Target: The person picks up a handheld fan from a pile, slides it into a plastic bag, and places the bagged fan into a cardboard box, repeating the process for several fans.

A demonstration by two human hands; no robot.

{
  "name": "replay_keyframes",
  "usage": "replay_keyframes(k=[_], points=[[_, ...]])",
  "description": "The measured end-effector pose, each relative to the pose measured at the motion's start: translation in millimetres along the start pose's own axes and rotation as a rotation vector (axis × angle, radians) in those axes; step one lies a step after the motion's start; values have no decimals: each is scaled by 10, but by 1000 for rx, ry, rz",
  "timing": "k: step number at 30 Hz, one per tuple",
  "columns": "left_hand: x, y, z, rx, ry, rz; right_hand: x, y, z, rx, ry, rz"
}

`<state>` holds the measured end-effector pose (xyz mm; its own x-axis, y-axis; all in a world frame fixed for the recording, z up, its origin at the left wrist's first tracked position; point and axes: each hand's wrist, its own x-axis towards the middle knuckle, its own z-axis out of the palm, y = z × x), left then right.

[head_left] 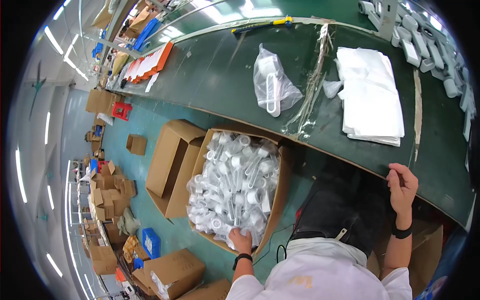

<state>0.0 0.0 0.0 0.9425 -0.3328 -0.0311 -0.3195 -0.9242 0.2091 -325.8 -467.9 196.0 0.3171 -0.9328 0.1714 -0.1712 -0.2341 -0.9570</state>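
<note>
My left hand (pixel 241 241) is down at the near edge of an open cardboard box (pixel 283 200), its fingers closed around part of a bagged white plastic piece; the bags partly hide the fingertips. Clear bags with white plastic parts (pixel 235 175), each with a round head and a looped handle, fill the box. At the front edge of the dark green table (pixel 215 70), my right hand (pixel 402 189) rests with curled fingers and nothing visible in it. One bagged white part (pixel 272 85) lies on the table, left of a stack of white plastic bags (pixel 372 100).
An empty-looking open carton (pixel 172 167) stands left of the full box. A yellow-and-dark tool (pixel 262 25) lies along the table's back edge. Unbagged white-grey parts (pixel 425 45) are heaped at the far right. Orange-and-white packets (pixel 150 65) sit at the table's left end.
</note>
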Motion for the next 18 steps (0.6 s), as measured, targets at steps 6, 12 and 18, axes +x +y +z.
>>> replay_keyframes(k=[6,12,18], points=[[-90,-155,123,13,-53,66,2,-18,1,35,-9,-16],[-264,-402,133,-101,-68,65,0,-11,-22,-19,-22,-102],[-360,-446,79,-105,-119,19,26,-51,22,-54,-33,-149]])
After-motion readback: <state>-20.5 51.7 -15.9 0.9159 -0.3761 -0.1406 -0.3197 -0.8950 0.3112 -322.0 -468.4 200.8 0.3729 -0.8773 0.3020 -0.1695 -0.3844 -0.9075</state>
